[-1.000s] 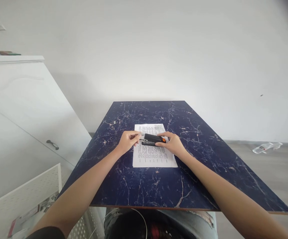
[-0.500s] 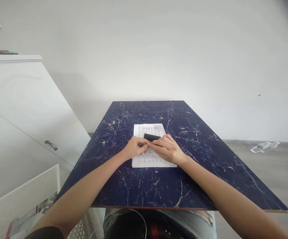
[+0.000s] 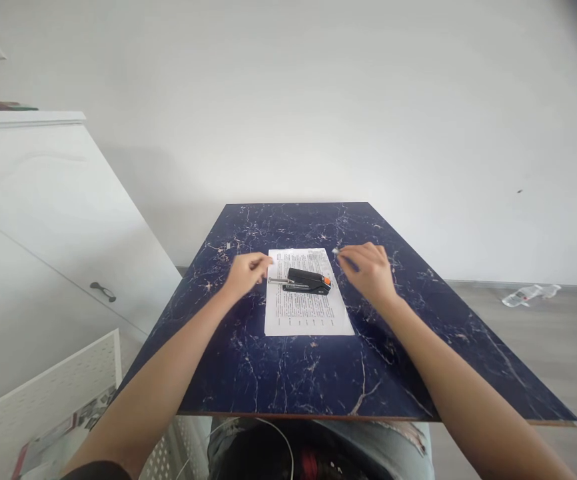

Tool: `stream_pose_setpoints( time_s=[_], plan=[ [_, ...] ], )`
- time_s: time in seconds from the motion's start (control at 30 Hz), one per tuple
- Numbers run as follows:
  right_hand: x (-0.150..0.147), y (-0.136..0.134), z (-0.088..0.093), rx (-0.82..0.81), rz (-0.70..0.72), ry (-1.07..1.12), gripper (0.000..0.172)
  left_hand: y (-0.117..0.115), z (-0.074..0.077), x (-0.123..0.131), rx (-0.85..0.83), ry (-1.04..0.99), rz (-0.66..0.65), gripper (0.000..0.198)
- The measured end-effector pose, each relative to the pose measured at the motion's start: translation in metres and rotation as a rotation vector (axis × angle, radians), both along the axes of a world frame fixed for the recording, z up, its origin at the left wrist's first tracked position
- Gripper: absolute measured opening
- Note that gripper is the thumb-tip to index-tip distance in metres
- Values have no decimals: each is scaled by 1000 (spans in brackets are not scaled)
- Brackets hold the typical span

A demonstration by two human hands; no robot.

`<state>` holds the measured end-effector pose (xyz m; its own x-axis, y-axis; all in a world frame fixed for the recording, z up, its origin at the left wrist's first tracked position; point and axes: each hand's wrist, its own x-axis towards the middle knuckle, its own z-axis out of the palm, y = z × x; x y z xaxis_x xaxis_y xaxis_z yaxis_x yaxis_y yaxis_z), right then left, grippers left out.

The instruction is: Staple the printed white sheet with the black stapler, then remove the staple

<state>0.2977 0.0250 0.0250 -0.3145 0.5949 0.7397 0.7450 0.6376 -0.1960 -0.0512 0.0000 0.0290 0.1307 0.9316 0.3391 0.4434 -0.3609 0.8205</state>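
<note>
A black stapler (image 3: 309,281) with an orange patch lies on the printed paper sheets (image 3: 308,323). From its left end sticks out a thin metal rod (image 3: 276,281). My left hand (image 3: 248,272) is just left of the stapler, above the paper's left edge. Its thumb and fingers are pinched together, and what they hold, if anything, is too small to make out. Past the paper's upper right edge, my right hand (image 3: 368,265) pinches a small pale, shiny piece (image 3: 336,251) at its fingertips. Neither hand touches the stapler.
The dark blue marble-patterned table (image 3: 288,380) stands by a white wall. On the left are a white cabinet (image 3: 43,200) and a white perforated basket (image 3: 68,373). A tiny pale piece (image 3: 228,245) lies on the table. A clear plastic bottle (image 3: 521,295) is on the floor.
My hands have parted from over the stapler, the left moving left and the right moving right and away from me. The stapler now lies uncovered with its metal rod showing.
</note>
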Motion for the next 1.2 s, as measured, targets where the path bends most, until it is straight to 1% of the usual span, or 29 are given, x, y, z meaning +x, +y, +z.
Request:
stream_pose_setpoints(
  time_s=[0.07, 0.13, 0.17, 0.23, 0.3, 0.37, 0.43, 0.53, 0.63, 0.73, 0.83, 0.9, 1.0, 1.1, 1.2],
  plan=[
    [29, 24, -7, -40, -181, 32, 22, 17, -3, -36, 92, 140, 231, 35],
    [56, 45, -18, -126, -303, 41, 23, 32, -11, -69, 136, 343, 397, 31],
    [67, 54, -24, -174, -353, 46, 24, 39, -16, -83, 149, 407, 448, 30],
    [79, 67, -36, -288, -439, 30, 27, 49, -28, -100, 150, 491, 494, 30],
    [79, 73, -46, -418, -486, -32, 33, 56, -39, -105, 109, 559, 458, 38],
    [74, 76, -52, -521, -510, -110, 43, 60, -47, -103, 15, 646, 382, 52],
    [69, 76, -57, -571, -539, -164, 52, 61, -51, -101, -91, 746, 318, 61],
    [66, 76, -60, -590, -568, -198, 60, 61, -50, -99, -162, 855, 283, 62],
    [70, 78, -60, -587, -564, -178, 60, 59, -47, -98, -126, 875, 295, 58],
    [74, 78, -57, -566, -594, -73, 52, 57, -43, -96, -32, 833, 306, 49],
    [77, 79, -54, -529, -602, -3, 44, 57, -41, -93, 59, 752, 273, 39],
    [77, 80, -54, -539, -571, -38, 43, 58, -40, -91, 108, 699, 249, 33],
    [76, 80, -56, -582, -520, -136, 47, 61, -42, -91, 155, 648, 228, 29],
    [75, 80, -57, -598, -498, -195, 51, 63, -45, -91, 163, 635, 209, 23],
    [74, 78, -57, -596, -496, -196, 52, 63, -46, -92, 157, 621, 210, 18]
  ],
)
